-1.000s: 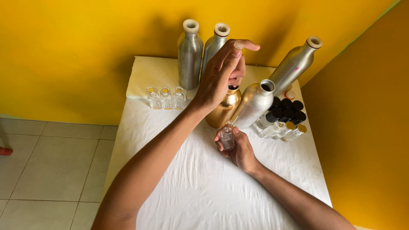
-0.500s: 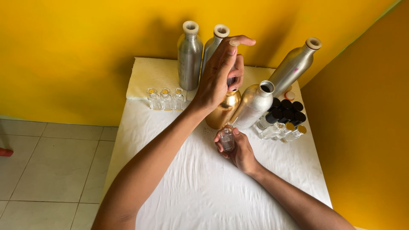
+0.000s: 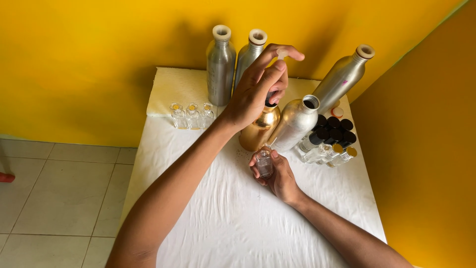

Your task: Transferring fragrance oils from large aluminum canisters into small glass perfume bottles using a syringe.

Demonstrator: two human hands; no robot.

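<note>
Clear glass vial [image 3: 264, 163], upright, clasped in my right hand [image 3: 277, 173] low over the white-clothed surface [image 3: 238, 218]. Gold bottle [image 3: 259, 130] just beyond it; my left hand [image 3: 258, 89] above, fingers [image 3: 277, 52] gripping its pump top. Silver bottle [image 3: 296, 124] beside.

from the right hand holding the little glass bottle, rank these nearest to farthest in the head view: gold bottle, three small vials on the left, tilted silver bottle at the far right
1. Gold bottle, just behind the right hand.
2. Three small vials, back left by the cloth's edge.
3. Tilted silver bottle, back right against the wall.
</note>
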